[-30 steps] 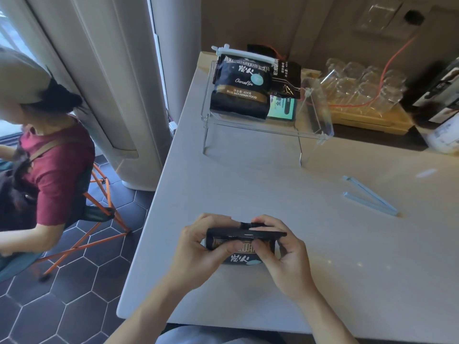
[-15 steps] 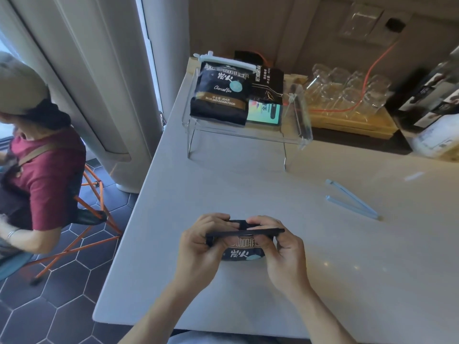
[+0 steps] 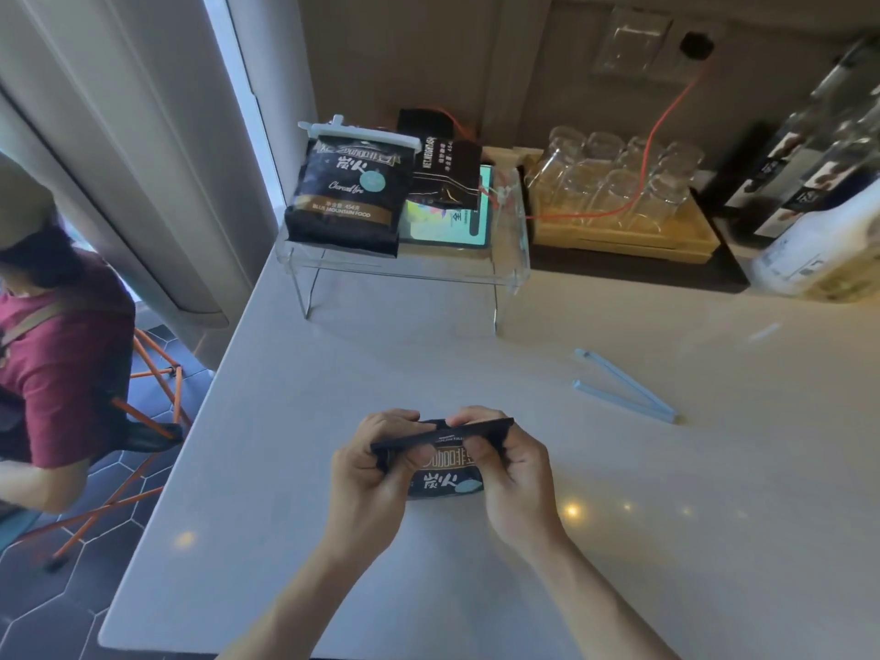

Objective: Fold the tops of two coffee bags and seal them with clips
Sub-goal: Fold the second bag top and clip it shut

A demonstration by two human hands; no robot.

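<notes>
A black coffee bag (image 3: 445, 478) stands on the pale table (image 3: 333, 373) close in front of me. My left hand (image 3: 369, 473) pinches the left end of its folded top, and my right hand (image 3: 512, 469) pinches the right end. The top edge lies as a flat dark strip between my thumbs and fingers. A light blue clip (image 3: 624, 388) lies spread in a V on the table to the right, apart from both hands. A second black coffee bag (image 3: 350, 197) leans on a transparent stand (image 3: 409, 269) at the back, with a white clip (image 3: 362, 133) across its top.
A phone (image 3: 447, 221) and a small dark packet (image 3: 445, 176) share the stand. Upturned glasses (image 3: 614, 178) sit in a wooden tray at the back right, beside a white jug (image 3: 824, 250). A seated person (image 3: 52, 354) is left of the table's edge.
My hands have kept their hold on the bag's top and pressed the fold flatter; the strip now tilts up to the right. The camera has shifted, nothing else on the table moved.
</notes>
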